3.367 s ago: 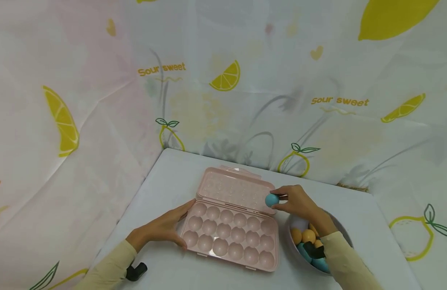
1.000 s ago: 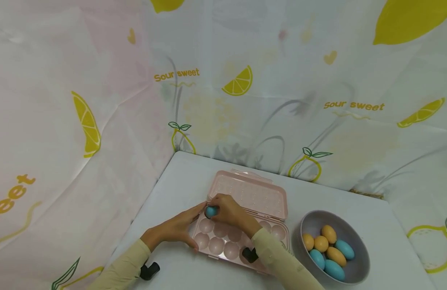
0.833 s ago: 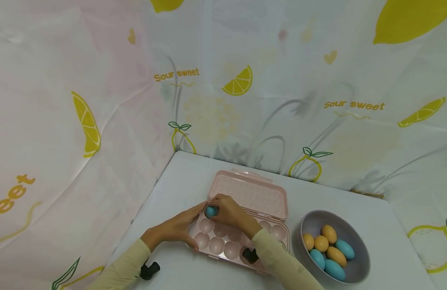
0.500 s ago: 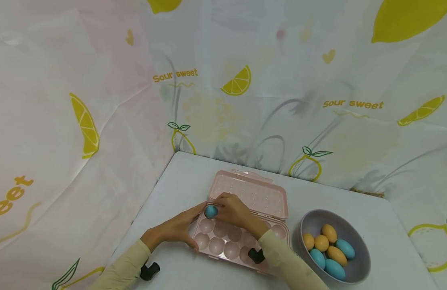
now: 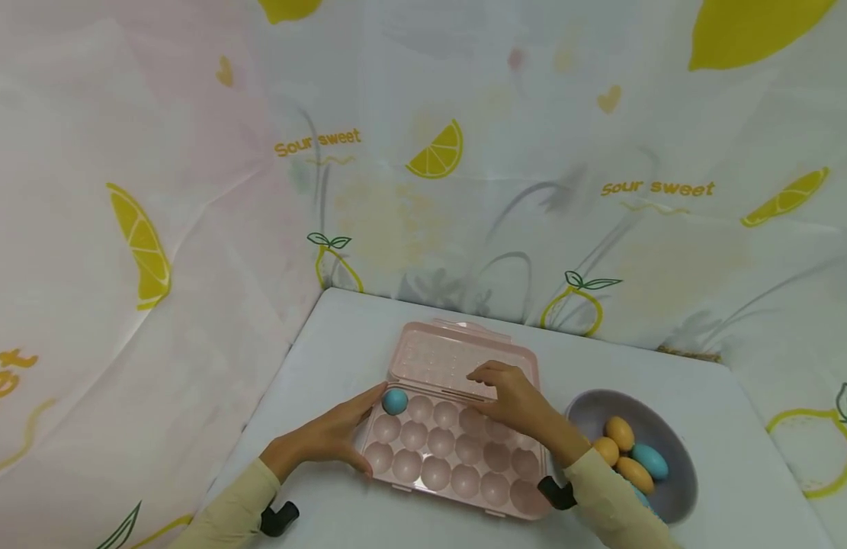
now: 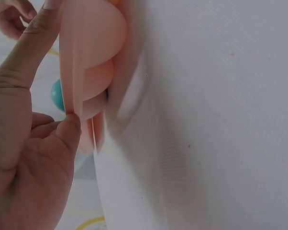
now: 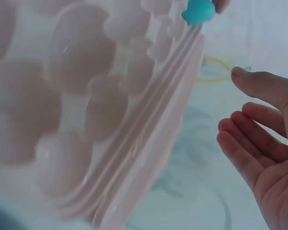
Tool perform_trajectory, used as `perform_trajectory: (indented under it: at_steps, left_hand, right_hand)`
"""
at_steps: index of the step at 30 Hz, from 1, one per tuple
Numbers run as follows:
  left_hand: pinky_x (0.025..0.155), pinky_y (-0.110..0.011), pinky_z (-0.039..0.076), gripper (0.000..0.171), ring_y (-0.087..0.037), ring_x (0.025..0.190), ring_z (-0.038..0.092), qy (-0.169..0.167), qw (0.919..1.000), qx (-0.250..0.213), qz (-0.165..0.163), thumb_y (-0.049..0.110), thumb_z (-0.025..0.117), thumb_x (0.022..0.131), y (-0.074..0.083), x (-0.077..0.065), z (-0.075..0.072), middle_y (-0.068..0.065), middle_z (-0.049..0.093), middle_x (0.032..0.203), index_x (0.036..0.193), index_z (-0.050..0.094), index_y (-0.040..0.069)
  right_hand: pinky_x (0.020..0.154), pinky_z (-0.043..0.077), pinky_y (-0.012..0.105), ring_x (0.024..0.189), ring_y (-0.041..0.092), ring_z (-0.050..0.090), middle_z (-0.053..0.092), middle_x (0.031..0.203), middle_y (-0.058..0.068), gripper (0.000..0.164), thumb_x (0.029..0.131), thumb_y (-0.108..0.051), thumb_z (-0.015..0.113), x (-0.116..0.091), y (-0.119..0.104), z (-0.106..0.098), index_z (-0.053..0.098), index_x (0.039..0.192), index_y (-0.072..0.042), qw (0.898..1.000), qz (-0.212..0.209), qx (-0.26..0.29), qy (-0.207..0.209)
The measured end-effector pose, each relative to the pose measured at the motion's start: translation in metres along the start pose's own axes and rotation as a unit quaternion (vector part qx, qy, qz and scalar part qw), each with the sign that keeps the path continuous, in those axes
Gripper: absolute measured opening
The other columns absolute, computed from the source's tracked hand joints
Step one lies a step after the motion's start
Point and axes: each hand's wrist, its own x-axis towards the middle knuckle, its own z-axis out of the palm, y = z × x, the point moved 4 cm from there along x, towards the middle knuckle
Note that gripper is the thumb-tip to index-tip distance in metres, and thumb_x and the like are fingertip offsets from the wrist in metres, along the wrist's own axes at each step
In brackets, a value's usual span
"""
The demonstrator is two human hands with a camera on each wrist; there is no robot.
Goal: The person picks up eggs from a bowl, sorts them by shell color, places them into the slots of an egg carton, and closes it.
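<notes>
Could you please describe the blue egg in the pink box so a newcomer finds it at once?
On the white table, find the open pink box. The blue egg sits in the far left corner of its base, beside the left hand. It is the only egg visible in the box.

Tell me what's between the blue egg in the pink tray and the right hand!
In the head view, empty cups of the pink tray, in its back row, lie between the blue egg and the right hand.
</notes>
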Motion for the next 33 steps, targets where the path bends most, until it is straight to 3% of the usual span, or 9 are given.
perform_trajectory:
  at_steps: [8,14,20,28,33]
  left_hand:
    - [0.102,-0.032,0.023,0.127,-0.017,0.130,0.014,-0.007,1.0000,-0.006,-0.002,0.047,0.080,0.047,0.001,0.000,0.002,-0.009,0.011,0.145,0.140,0.005,0.006]
    - [0.101,-0.031,0.024,0.128,-0.018,0.130,0.015,0.003,1.0000,-0.009,0.002,0.046,0.081,0.045,-0.001,-0.001,0.001,-0.008,0.012,0.145,0.140,0.006,0.006]
    - [0.101,-0.030,0.023,0.127,-0.018,0.130,0.014,0.002,1.0000,-0.006,0.006,0.047,0.080,0.046,-0.002,0.000,0.001,-0.008,0.011,0.145,0.140,0.006,0.006]
    - [0.100,-0.030,0.025,0.127,-0.016,0.130,0.015,0.003,1.0000,-0.005,0.000,0.050,0.079,0.046,-0.004,0.000,0.003,-0.006,0.012,0.145,0.140,0.006,0.008]
    - [0.101,-0.031,0.024,0.127,-0.016,0.130,0.015,0.003,1.0000,0.000,-0.005,0.050,0.079,0.045,-0.004,-0.001,0.003,-0.006,0.012,0.145,0.141,0.006,0.009]
  right_hand:
    - [0.064,0.050,0.027,0.078,0.015,0.057,0.060,0.091,0.003,0.038,0.063,-0.017,0.077,-0.043,0.023,-0.053,0.064,0.097,-0.005,0.996,0.053,-0.065,0.005]
    - [0.068,0.050,0.034,0.082,0.020,0.058,0.061,0.093,0.007,0.039,0.065,-0.015,0.075,-0.066,0.038,-0.088,0.063,0.099,-0.001,0.984,0.129,-0.122,-0.017]
    - [0.073,0.047,0.043,0.089,0.029,0.056,0.061,0.097,0.014,0.037,0.069,-0.014,0.072,-0.087,0.049,-0.111,0.062,0.099,0.004,0.966,0.218,-0.136,-0.044]
    - [0.070,0.046,0.048,0.085,0.036,0.056,0.061,0.092,0.019,0.033,0.070,-0.014,0.066,-0.115,0.066,-0.124,0.061,0.095,0.007,0.939,0.299,-0.144,-0.094]
    - [0.061,0.046,0.045,0.075,0.034,0.056,0.061,0.085,0.021,0.037,0.068,-0.017,0.069,-0.136,0.076,-0.126,0.060,0.091,0.010,0.917,0.348,-0.143,-0.136]
